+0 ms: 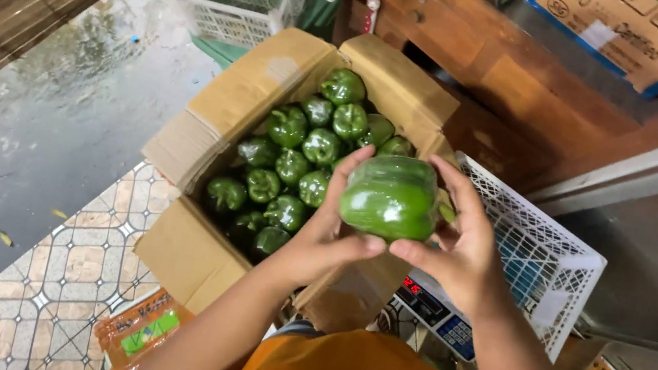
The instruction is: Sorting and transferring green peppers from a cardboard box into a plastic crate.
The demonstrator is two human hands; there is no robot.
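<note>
An open cardboard box (pixel 220 119) stood on the patterned tile floor (pixel 48 290) left of you, packed with loose green bell peppers (pixel 292 166), and a white plastic crate (pixel 550 264) sat on a digital scale (pixel 436 312) to the right. You held one film-wrapped green pepper (pixel 391 197) above the box's near right corner, between box and crate. Your left hand (pixel 327 237) cupped it from below and your right hand (pixel 459 250) gripped its right side, both closed on it, apparently to steady the slippery wrap.
</note>
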